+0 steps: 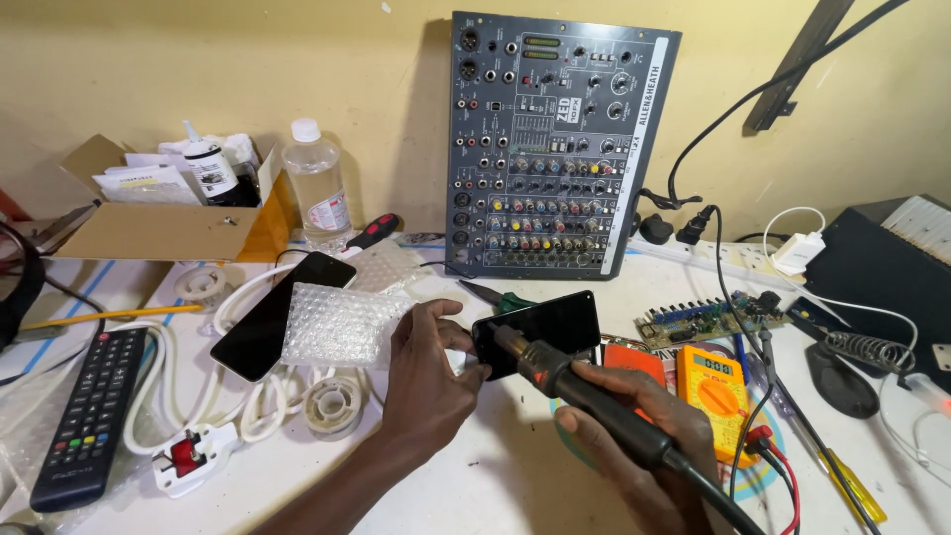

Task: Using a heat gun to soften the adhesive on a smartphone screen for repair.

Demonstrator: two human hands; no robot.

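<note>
The right hand (pixel 644 426) is wrapped around the black cylindrical handle of a hot-air rework tool (pixel 584 391), whose nozzle points at the near left corner of a slim black glass-faced smartphone (pixel 540 327). The left hand (pixel 426 381) pinches that phone by its left edge, thumb on the face and fingers behind, holding it up off the white worktable (pixel 495 476) between the two hands. The phone looks light, stiff and thin; its glossy face is probably slippery and likely to crack under bending, so the edges and corners seem the safest hold, away from the heated corner. The tool looks rigid, and its thick black cord trails off toward the lower right.

Just right of the hands lies one orange-yellow digital multimeter (pixel 715 391) with red and black leads. To the left, one black remote control (pixel 89 416) lies near the table edge, beside a coiled white power cable with a red-marked plug (pixel 193 458). A second black smartphone (pixel 280 315) lies flat under a sheet of clear bubble wrap (pixel 342 325), making two phones in all. Farther back sit one green bare circuit board (pixel 708 319), one clear plastic bottle with a white cap (pixel 317 188) and one open cardboard box (pixel 168 223). One dark grey audio mixing console (pixel 550 144) leans against the yellow wall.
</note>
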